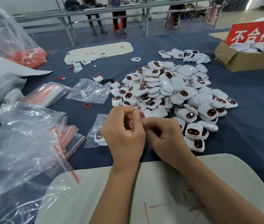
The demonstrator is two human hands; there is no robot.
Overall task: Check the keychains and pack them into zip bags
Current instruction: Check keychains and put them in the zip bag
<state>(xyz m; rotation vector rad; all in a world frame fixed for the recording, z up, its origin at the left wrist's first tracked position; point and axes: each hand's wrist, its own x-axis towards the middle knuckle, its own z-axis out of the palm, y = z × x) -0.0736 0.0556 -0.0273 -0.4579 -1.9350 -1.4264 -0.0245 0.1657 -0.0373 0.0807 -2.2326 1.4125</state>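
Observation:
A large heap of white keychains (173,92) with dark red-rimmed faces lies on the blue table. My left hand (124,133) and my right hand (165,136) meet in front of it and pinch the red-striped top of a small clear zip bag (140,113), which is mostly hidden between the fingers. Whether a keychain is inside it cannot be told. A packed zip bag (95,135) with white keychains lies just left of my left hand. Empty zip bags (69,135) with red strips lie fanned out further left.
A cardboard box (244,62) of keychains with a red sign (256,32) stands at the far right. Crumpled clear plastic (19,143) covers the left side, a bag of red bands (34,57) behind it. A white mat (152,191) lies under my forearms. People stand at a far table.

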